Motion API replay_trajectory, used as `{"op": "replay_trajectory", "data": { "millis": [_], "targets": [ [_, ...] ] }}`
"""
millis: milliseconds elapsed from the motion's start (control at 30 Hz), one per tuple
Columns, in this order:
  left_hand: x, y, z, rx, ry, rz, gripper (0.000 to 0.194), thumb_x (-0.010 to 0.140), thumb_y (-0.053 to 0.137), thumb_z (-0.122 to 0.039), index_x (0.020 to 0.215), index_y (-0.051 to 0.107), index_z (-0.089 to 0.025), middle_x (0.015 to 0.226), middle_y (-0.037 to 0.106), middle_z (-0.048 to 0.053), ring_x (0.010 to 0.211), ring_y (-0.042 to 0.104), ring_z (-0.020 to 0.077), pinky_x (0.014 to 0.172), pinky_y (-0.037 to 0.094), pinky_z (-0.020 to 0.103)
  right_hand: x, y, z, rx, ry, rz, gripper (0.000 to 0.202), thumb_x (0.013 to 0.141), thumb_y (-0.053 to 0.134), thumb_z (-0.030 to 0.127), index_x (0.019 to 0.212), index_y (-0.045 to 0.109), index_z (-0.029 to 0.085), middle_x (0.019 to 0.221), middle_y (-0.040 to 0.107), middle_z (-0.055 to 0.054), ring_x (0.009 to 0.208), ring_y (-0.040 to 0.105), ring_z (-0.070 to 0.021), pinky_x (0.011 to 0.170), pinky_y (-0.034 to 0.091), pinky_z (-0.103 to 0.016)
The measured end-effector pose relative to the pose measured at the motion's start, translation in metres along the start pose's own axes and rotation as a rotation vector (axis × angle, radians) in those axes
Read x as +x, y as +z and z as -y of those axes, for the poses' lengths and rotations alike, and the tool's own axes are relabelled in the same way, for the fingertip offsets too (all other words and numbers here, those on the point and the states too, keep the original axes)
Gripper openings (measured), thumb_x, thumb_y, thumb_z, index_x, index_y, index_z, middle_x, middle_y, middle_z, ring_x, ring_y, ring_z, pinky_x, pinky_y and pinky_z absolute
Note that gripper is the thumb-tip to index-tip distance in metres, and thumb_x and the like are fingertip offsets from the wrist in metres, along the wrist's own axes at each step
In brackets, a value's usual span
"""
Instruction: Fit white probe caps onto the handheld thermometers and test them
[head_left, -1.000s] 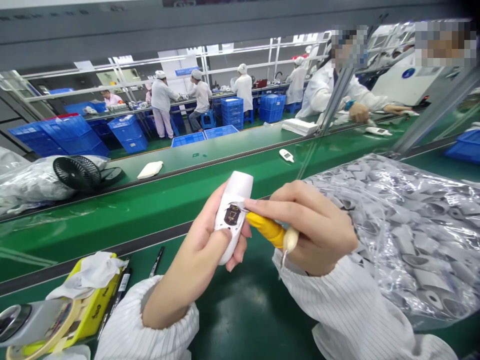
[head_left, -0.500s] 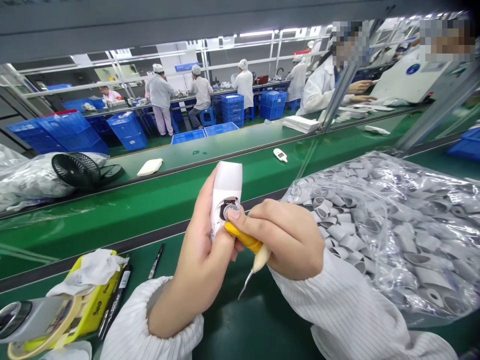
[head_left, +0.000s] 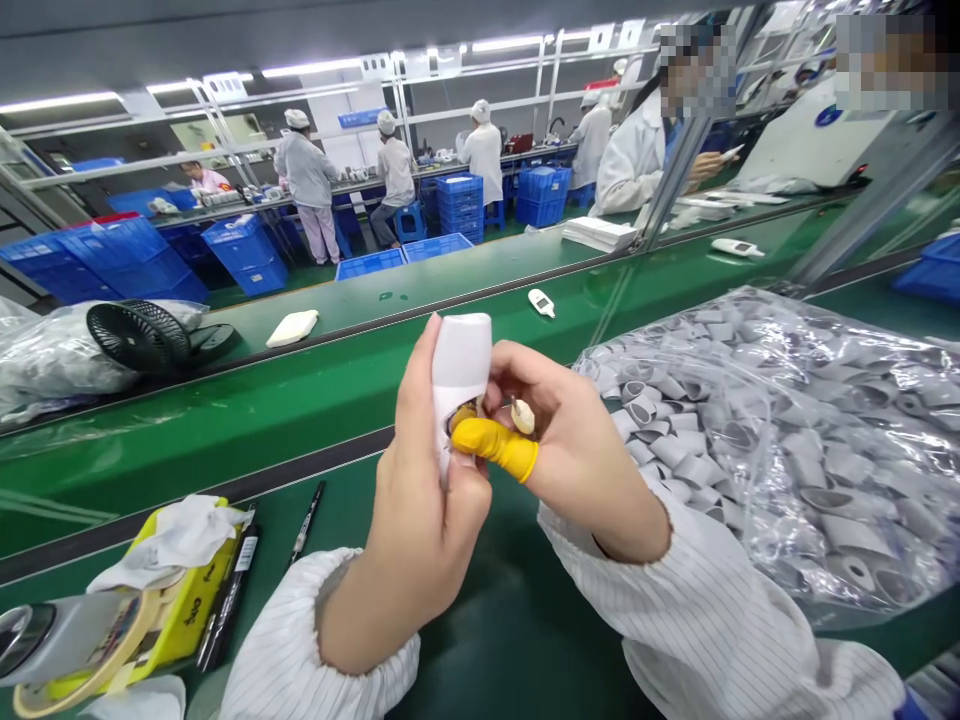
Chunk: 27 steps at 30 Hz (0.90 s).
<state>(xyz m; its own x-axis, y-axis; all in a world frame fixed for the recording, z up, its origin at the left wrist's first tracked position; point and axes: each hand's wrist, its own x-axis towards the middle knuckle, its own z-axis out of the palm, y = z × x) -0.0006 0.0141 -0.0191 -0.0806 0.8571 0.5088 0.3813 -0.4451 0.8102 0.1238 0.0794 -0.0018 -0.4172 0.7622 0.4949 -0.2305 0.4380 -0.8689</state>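
My left hand (head_left: 409, 510) is closed around a white handheld thermometer (head_left: 461, 355) with a light grey cap, held upright with its open battery compartment facing me. On the thumb of my right hand (head_left: 577, 450) is a yellow finger cot (head_left: 495, 445), which presses at the compartment and hides most of its inside. My right fingers are curled behind, holding a pick whose pale handle (head_left: 523, 416) shows between them; most of its metal tip is hidden.
A clear bag of grey caps (head_left: 795, 440) lies at right. Thermometers (head_left: 541, 302) rest on the green belt (head_left: 315, 395). A black fan (head_left: 139, 335) stands at left, with a yellow tray (head_left: 191, 620), markers (head_left: 229, 590) and a pen (head_left: 306, 522) nearer. Co-workers (head_left: 637, 150) sit or stand beyond.
My right hand has turned, bringing the yellow-covered thumb over the compartment. The pick's metal tip swung from pointing down towards me to up behind the fingers. The coin cell seen earlier is now covered.
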Motion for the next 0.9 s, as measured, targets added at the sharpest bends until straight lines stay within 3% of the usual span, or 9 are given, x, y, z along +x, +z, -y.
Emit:
{"op": "replay_trajectory", "data": {
  "millis": [200,300,400,533,600,667,733,800,900],
  "targets": [
    [-0.002,0.006,-0.004,0.095,-0.016,-0.052,0.074,0.087,0.049,-0.004,0.152,0.029,-0.035,0.15,0.046,0.004,0.105,0.064,0.0206,0.082,0.054,0.028,-0.005,0.007,-0.004,0.036,0.025,-0.079,0.026,0.071,0.076,0.013,0.089,0.058,0.016,0.078,0.054,0.003,0.066,0.054,-0.008,0.056,0.051,-0.017],
    [0.002,0.008,-0.003,-0.028,-0.063,-0.091,0.069,0.088,0.049,-0.007,0.149,0.033,-0.033,0.136,0.054,0.005,0.084,0.063,0.0143,0.068,0.053,0.024,-0.002,0.003,-0.006,0.026,0.019,0.022,0.026,0.079,0.073,0.023,0.099,0.058,0.017,0.08,0.055,0.003,0.061,0.054,-0.008,0.051,0.049,-0.018],
    [0.009,0.005,-0.003,-0.376,-0.175,0.01,0.058,0.092,0.045,-0.013,0.146,0.035,-0.031,0.1,0.06,0.002,0.061,0.054,0.0096,0.052,0.048,0.021,0.001,-0.016,0.003,-0.101,-0.021,0.069,0.039,0.084,0.071,0.029,0.118,0.056,0.017,0.077,0.051,0.004,0.06,0.051,-0.0085,0.051,0.047,-0.019],
    [0.019,-0.004,-0.003,-0.633,-0.333,0.138,0.062,0.089,0.042,-0.01,0.147,0.032,-0.029,0.083,0.058,-0.001,0.056,0.05,0.0086,0.047,0.044,0.019,-0.006,-0.061,0.012,-0.614,-0.065,-0.13,0.024,0.091,0.063,0.034,0.107,0.066,0.016,0.073,0.058,0.002,0.063,0.054,-0.0105,0.058,0.043,-0.022],
    [0.021,-0.008,-0.003,-0.665,-0.344,0.139,0.063,0.089,0.042,-0.009,0.148,0.031,-0.028,0.084,0.059,-0.001,0.056,0.05,0.0081,0.047,0.044,0.018,-0.014,-0.086,0.0,-1.004,0.106,-0.131,0.015,0.09,0.062,0.029,0.098,0.069,0.018,0.072,0.064,0.0,0.064,0.059,-0.0138,0.057,0.04,-0.024],
    [0.021,-0.011,-0.004,-0.691,-0.337,0.14,0.063,0.089,0.043,-0.01,0.148,0.031,-0.027,0.084,0.06,-0.001,0.056,0.051,0.0081,0.047,0.044,0.018,-0.025,-0.107,-0.023,-1.417,0.411,0.012,0.021,0.089,0.058,0.017,0.107,0.068,0.021,0.081,0.07,-0.003,0.071,0.065,-0.0174,0.059,0.04,-0.025],
    [0.02,-0.011,-0.005,-0.709,-0.328,0.147,0.064,0.089,0.044,-0.01,0.149,0.029,-0.028,0.084,0.059,-0.001,0.057,0.051,0.0082,0.048,0.044,0.018,-0.039,-0.123,-0.049,-1.525,0.518,0.058,0.022,0.082,0.062,0.008,0.102,0.068,0.016,0.079,0.071,-0.009,0.067,0.066,-0.0204,0.055,0.036,-0.026],
    [0.019,-0.011,-0.006,-0.711,-0.317,0.156,0.066,0.09,0.043,-0.011,0.151,0.026,-0.03,0.084,0.058,-0.001,0.057,0.05,0.0084,0.048,0.043,0.018,-0.053,-0.131,-0.072,-1.59,0.586,0.077,0.016,0.082,0.059,0.004,0.094,0.067,0.013,0.077,0.07,-0.012,0.062,0.066,-0.0202,0.053,0.034,-0.026],
    [0.017,-0.01,-0.003,-0.622,-0.316,0.172,0.066,0.093,0.04,-0.014,0.153,0.023,-0.034,0.088,0.056,-0.001,0.061,0.051,0.01,0.052,0.044,0.021,-0.066,-0.135,-0.092,-1.644,0.69,0.107,0.025,0.085,0.049,-0.001,0.099,0.065,0.012,0.082,0.069,-0.014,0.061,0.067,-0.0197,0.052,0.032,-0.026]
  ]
}}
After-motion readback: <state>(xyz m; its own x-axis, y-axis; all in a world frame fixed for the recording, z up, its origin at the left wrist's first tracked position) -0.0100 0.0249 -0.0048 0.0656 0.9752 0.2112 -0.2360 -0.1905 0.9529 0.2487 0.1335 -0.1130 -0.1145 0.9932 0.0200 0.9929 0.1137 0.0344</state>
